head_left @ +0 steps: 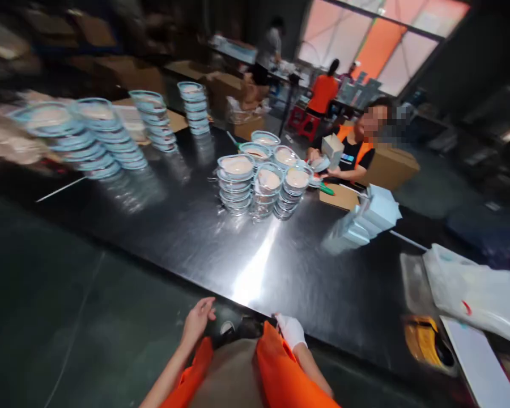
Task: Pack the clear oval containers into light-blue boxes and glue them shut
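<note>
left hand (198,320): bare, fingers loosely spread and curled, empty, hanging just off the near edge of the table (187,226)
right hand (291,330): white glove, fingers bunched together, resting at the near edge of the table; cannot tell if it grips anything
nearest thing: dark small object (249,327) at the near table edge, between the two hands, touching neither as far as I can tell; blurred, can't identify
lidded bowls (263,184): cluster of short stacks mid-table, well apart from both hands, far side of the shiny glare
more bowl stacks (93,136): far-left part of the table, taller, leaning, motion-blurred
white boxes (365,221): right part of the table, lying tilted in a row
plastic bag (476,292): off the table's right end
co-worker (357,150): seated at the far side of the table, holding a small box
risk: leaning far-left stacks look likely to topple if the table gets bumped; slick steel top could let stacks slide
risk 2: long reach from the near edge to the mid-table bowls, sleeve or arm could clip a stack
</note>
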Motion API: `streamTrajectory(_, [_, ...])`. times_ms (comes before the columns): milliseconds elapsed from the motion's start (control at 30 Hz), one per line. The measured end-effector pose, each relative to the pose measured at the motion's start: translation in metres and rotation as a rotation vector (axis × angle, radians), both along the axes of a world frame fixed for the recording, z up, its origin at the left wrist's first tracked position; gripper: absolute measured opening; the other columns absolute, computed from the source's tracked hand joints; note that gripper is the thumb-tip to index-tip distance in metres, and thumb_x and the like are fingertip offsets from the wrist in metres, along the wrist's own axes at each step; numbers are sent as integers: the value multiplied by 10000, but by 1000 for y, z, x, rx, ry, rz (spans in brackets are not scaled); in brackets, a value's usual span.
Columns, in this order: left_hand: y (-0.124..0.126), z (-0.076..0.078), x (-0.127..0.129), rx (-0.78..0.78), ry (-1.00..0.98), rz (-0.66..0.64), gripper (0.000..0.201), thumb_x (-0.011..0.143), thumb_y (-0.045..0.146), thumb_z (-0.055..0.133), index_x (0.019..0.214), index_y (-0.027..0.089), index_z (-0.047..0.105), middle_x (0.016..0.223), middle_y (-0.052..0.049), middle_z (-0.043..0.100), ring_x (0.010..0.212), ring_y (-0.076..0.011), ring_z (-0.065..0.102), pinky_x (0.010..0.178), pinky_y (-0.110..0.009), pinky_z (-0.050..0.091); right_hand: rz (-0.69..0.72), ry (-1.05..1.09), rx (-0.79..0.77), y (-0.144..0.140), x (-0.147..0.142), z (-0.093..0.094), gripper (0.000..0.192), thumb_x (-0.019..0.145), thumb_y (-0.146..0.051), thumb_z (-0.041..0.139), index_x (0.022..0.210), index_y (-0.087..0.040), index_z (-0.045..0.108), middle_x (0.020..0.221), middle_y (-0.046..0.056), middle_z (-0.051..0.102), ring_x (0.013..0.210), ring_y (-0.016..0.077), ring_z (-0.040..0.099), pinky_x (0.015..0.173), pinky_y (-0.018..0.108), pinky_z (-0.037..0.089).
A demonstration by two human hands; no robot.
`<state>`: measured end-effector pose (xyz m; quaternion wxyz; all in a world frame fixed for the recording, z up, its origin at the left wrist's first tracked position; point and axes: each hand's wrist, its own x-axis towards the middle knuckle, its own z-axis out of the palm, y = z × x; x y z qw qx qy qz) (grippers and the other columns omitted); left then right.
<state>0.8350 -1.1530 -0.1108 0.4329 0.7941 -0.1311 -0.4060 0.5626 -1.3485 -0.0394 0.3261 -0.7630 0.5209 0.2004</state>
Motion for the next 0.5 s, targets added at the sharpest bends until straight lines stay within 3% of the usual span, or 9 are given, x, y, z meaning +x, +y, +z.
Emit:
streamTrajectory(67, [-16, -2, 1, 26, -39, -111, 757, 906, 790, 444, 1225, 176, 750, 789, -113, 804, 1080, -369, 808, 1026, -458, 606, -142, 8, -14, 5, -19, -5, 396, 1095, -347, 456, 1030, -204, 819, 1040, 132, 830, 1051, 281, 791, 1038, 409, 552])
streamTrajectory(133, [-30, -5, 2, 70, -75, -234, 803, 902, 764, 483, 1403, 165, 669, 981, -140, 843, 1089, -366, 811, 1012, -464, 608, -311, 39, -41, 10, -44, -10, 424, 1097, -267, 403, 1290, -172, 768, 1138, 158, 826, 1133, 278, 785, 1066, 402, 540])
streamTrajectory(200, [-45, -9, 1, 105, -101, -373, 775, 895, 704, 533, 1438, 163, 643, 1145, -168, 838, 1118, -374, 808, 1002, -463, 611, -482, 84, -53, 21, -74, -15, 532, 1079, -210, 369, 1541, -167, 628, 1230, 187, 813, 1205, 293, 779, 1061, 388, 540])
streamTrajectory(267, [-60, -14, -4, 110, -99, -534, 711, 887, 640, 566, 1398, 156, 669, 1180, -175, 833, 1138, -374, 804, 1005, -451, 613, -624, 120, -53, 43, -104, -17, 657, 1030, -181, 435, 1687, -177, 468, 1415, 200, 748, 1294, 294, 751, 1102, 377, 531])
streamTrajectory(367, [-86, -20, -17, 69, -55, -802, 583, 869, 590, 626, 1256, 172, 745, 1126, -143, 846, 1121, -348, 808, 1005, -411, 619, -803, 168, -36, 97, -144, -18, 693, 965, -228, 544, 1655, -173, 534, 1621, 198, 604, 1456, 322, 649, 1207, 405, 491])
streamTrajectory(500, [-127, -22, -48, 25, -51, -1099, 465, 886, 542, 649, 1145, 181, 789, 1116, -137, 837, 1113, -334, 796, 1046, -400, 588, -1033, 199, 13, 188, -170, -20, 523, 964, -368, 596, 1437, -217, 761, 1536, 169, 687, 1503, 352, 604, 1249, 456, 485])
